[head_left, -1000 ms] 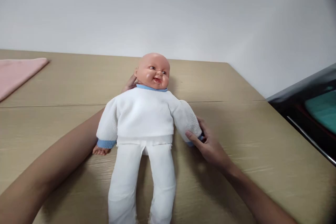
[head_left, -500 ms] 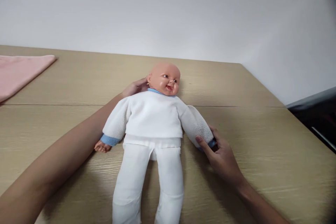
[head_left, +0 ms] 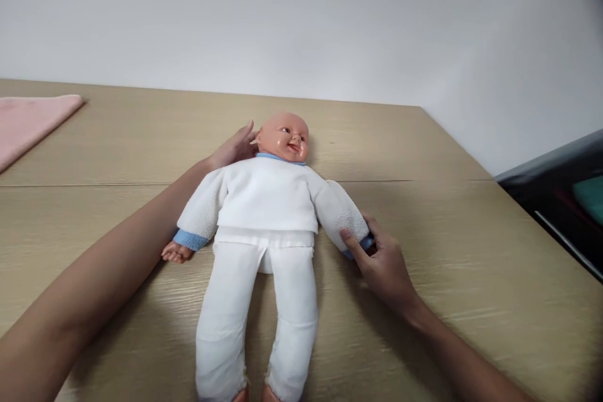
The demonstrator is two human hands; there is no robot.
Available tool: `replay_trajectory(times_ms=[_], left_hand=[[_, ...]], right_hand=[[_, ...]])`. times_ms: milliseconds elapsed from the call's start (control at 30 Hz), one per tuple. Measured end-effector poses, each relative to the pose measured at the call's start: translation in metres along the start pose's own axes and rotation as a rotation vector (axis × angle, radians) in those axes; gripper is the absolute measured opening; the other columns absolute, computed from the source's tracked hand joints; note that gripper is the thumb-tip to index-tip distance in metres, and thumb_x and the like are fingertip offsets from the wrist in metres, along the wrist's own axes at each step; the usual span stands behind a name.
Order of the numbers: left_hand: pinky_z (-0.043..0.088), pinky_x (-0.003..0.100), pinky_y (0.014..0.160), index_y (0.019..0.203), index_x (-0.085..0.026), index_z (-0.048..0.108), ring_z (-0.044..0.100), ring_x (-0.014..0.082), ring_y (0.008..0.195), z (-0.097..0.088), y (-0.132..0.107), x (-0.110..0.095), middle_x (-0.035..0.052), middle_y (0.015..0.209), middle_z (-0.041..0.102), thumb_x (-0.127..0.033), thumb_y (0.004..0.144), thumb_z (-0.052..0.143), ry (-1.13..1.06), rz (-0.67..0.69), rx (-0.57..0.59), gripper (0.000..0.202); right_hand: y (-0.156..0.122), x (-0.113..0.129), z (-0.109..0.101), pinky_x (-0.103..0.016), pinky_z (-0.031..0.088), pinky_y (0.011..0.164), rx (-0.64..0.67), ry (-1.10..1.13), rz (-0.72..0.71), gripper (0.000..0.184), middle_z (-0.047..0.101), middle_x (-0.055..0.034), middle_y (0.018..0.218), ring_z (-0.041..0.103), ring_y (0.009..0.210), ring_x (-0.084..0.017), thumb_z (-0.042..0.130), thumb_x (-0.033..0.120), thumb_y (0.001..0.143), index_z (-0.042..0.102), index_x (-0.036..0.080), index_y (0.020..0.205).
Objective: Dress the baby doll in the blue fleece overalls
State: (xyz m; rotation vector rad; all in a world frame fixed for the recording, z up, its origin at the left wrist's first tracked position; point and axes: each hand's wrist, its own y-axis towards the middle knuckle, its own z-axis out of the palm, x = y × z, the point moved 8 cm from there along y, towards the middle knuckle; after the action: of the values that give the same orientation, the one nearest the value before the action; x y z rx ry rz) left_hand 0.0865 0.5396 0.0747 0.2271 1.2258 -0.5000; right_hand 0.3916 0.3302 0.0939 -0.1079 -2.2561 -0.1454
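Doll (head_left: 268, 198) face-up at frame centre. Right hand (head_left: 384, 264) closed round sleeve (head_left: 340, 213) end, thumb on top. Left hand (head_left: 235, 146) beside head (head_left: 281, 133); fingers partly hidden, grip unclear. Best: 2 hands steady, neck supported.

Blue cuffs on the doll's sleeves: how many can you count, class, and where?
2: one cuff is at the picture's left, near the person's left forearm; the other cuff is at the person's right hand, which partly hides it.
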Motion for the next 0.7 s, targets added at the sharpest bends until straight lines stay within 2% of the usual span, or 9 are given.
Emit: replay_trajectory(times_ms=[167, 300, 400, 500, 567, 600, 633, 667, 700], left_hand=[[0.048, 0.056, 0.132, 0.143, -0.021, 0.074, 0.068, 0.0434, 0.147, 0.002, -0.008, -0.006, 0.0157, 0.142, 0.081, -0.064, 0.099, 0.081, 0.067, 0.059, -0.004, 0.062], [0.052, 0.051, 0.13, 0.135, -0.024, 0.074, 0.071, 0.0365, 0.142, -0.019, -0.016, -0.012, 0.014, 0.143, 0.08, -0.066, 0.096, 0.084, 0.22, 0.065, -0.169, 0.058], [0.053, 0.052, 0.128, 0.127, -0.025, 0.073, 0.073, 0.034, 0.137, -0.032, -0.034, -0.019, 0.0131, 0.134, 0.082, -0.058, 0.091, 0.089, 0.338, 0.072, -0.3, 0.052], [0.049, 0.055, 0.129, 0.122, -0.024, 0.075, 0.069, 0.0357, 0.138, -0.034, -0.064, -0.028, 0.0116, 0.135, 0.079, -0.05, 0.092, 0.087, 0.429, 0.087, -0.389, 0.042], [0.045, 0.055, 0.131, 0.124, -0.023, 0.076, 0.064, 0.0367, 0.142, -0.025, -0.093, -0.042, 0.0111, 0.143, 0.075, -0.047, 0.098, 0.079, 0.614, 0.139, -0.474, 0.036], [0.045, 0.055, 0.13, 0.126, -0.023, 0.075, 0.063, 0.0365, 0.142, -0.015, -0.11, -0.053, 0.0113, 0.146, 0.074, -0.045, 0.102, 0.074, 0.748, 0.19, -0.528, 0.033], [0.047, 0.053, 0.126, 0.127, -0.022, 0.075, 0.063, 0.0356, 0.14, 0.0, -0.128, -0.066, 0.0119, 0.148, 0.073, -0.044, 0.105, 0.068, 0.9, 0.253, -0.578, 0.032], [0.05, 0.051, 0.12, 0.126, -0.02, 0.074, 0.065, 0.0345, 0.134, 0.019, -0.147, -0.079, 0.0131, 0.145, 0.074, -0.042, 0.108, 0.061, 1.026, 0.328, -0.633, 0.031], [0.053, 0.047, 0.112, 0.122, -0.02, 0.074, 0.067, 0.0325, 0.127, 0.043, -0.166, -0.088, 0.0126, 0.138, 0.077, -0.04, 0.109, 0.059, 1.104, 0.383, -0.645, 0.029]], right_hand=[[0.001, -0.003, 0.0, -0.042, 0.057, 0.095, 0.012, -0.002, -0.003, 0.072, 0.082, -0.0126, 0.114, 0.074, 0.097, -0.029, 0.065, 0.079, 0.098, 0.077, 0.017, 0.133], [0.003, -0.005, 0.002, -0.046, 0.056, 0.103, -0.009, -0.006, -0.054, 0.068, 0.08, -0.0138, 0.119, 0.073, 0.107, -0.031, 0.064, 0.076, 0.1, 0.076, 0.017, 0.132], [0.009, -0.001, 0.002, -0.051, 0.055, 0.111, -0.057, -0.017, -0.125, 0.066, 0.077, -0.017, 0.127, 0.071, 0.118, -0.034, 0.064, 0.074, 0.101, 0.075, 0.016, 0.132], [0.002, 0.013, -0.009, -0.061, 0.05, 0.122, -0.108, -0.062, -0.173, 0.078, 0.068, -0.0222, 0.15, 0.064, 0.138, -0.039, 0.063, 0.072, 0.101, 0.065, 0.013, 0.152], [-0.026, 0.025, -0.023, -0.067, 0.045, 0.128, -0.14, -0.132, -0.207, 0.081, 0.059, -0.0222, 0.164, 0.055, 0.152, -0.042, 0.064, 0.068, 0.103, 0.054, 0.017, 0.165], [-0.05, 0.032, -0.033, -0.068, 0.045, 0.128, -0.174, -0.17, -0.255, 0.077, 0.058, -0.0206, 0.166, 0.053, 0.155, -0.042, 0.066, 0.064, 0.104, 0.052, 0.02, 0.167], [-0.08, 0.037, -0.041, -0.066, 0.046, 0.13, -0.196, -0.196, -0.309, 0.069, 0.057, -0.0179, 0.169, 0.051, 0.158, -0.039, 0.067, 0.053, 0.107, 0.051, 0.024, 0.168], [-0.115, 0.041, -0.05, -0.062, 0.051, 0.127, -0.242, -0.198, -0.398, 0.063, 0.061, -0.0158, 0.165, 0.058, 0.153, -0.037, 0.069, 0.04, 0.106, 0.053, 0.027, 0.165], [-0.157, 0.044, -0.059, -0.056, 0.06, 0.117, -0.337, -0.179, -0.545, 0.056, 0.072, -0.0129, 0.149, 0.07, 0.135, -0.034, 0.072, 0.031, 0.102, 0.061, 0.028, 0.157]])
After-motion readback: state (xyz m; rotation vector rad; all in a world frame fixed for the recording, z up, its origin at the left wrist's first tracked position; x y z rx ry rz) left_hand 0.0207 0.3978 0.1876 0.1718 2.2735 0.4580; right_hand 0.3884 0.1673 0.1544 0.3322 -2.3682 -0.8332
